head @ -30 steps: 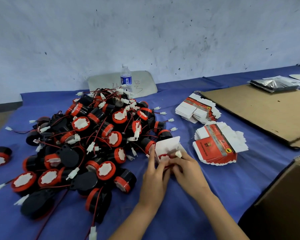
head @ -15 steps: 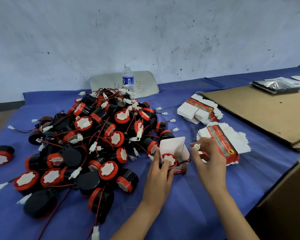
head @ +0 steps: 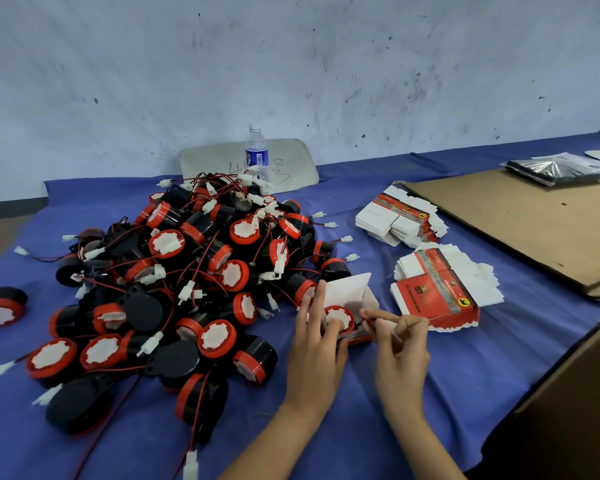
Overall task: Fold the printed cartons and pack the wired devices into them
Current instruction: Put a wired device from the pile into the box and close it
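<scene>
The left hand is held up against the open carton, and its arm is stretched in from the bottom edge. Its fingers are laid straight along the carton's left wall. Its thumb is bent over the front, so the carton is gripped between them. The right hand is raised just to the right of the carton, and its arm is brought in from the lower right. Its fingers are curled, and a white plug is pinched at the fingertips. A thin dark wire is seen between the plug and the carton.

Two hands are seen. One open carton is stood on the blue counter, just beside the big pile. Its white flap is lifted at the back. One packed device, red with a white face, is seen inside it.

The pile of devices is heaped to the left of the carton, with red wires and white plugs tangled through it. Too many are piled there to be counted. One lone device is left by itself at the far left.

Two stacks of flat cartons are laid to the right: the near stack and the far stack. One water bottle is stood behind the pile. One cardboard sheet is laid on the right, and one brown box is seen at the lower right.
</scene>
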{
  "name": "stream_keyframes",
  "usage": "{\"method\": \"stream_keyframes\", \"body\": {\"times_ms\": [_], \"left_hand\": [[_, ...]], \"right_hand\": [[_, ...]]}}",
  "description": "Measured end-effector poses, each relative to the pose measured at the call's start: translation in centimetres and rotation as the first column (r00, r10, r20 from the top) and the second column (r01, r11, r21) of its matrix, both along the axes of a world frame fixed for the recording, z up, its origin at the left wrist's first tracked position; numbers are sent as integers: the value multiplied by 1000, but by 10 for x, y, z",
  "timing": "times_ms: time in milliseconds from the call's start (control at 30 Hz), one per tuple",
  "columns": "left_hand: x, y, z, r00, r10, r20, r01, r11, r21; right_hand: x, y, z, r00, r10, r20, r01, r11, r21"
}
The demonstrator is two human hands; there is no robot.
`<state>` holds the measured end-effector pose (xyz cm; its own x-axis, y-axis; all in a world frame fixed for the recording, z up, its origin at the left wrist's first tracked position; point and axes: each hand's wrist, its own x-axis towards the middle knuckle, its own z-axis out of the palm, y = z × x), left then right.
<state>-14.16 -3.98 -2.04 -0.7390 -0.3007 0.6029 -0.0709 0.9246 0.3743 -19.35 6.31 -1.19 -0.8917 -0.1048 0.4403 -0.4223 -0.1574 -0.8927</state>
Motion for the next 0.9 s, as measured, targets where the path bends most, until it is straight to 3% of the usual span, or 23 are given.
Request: {"method": "stream_keyframes", "body": {"times_ms": [267,367,467,533,633,767,900], "left_hand": [[1,5,2,994,91,59,-84,991,-105],[1,6,0,990,127,67,-119,986,-114],[4,7,2,990,138,40,-130,980,-148],[5,8,3,989,145,-10,-144,968,-207],[3,15,6,995,21,-93,-46,962,-271],[-9,21,19,999,-2,41,13,964,-264],[-16,25,34,944,68,323,29,957,-288]], "right_hand": [[-19,0,23,1000,-21,7,21,1000,-20],[-34,4,36,1000,-22,8,21,996,87],[-43,7,41,1000,-19,19,15,976,216],[-45,7,45,999,-6,42,-3,976,218],[-44,6,48,999,12,51,-22,976,216],[-41,4,47,999,25,48,-35,970,241],[-35,5,45,998,13,58,-27,971,238]]}}
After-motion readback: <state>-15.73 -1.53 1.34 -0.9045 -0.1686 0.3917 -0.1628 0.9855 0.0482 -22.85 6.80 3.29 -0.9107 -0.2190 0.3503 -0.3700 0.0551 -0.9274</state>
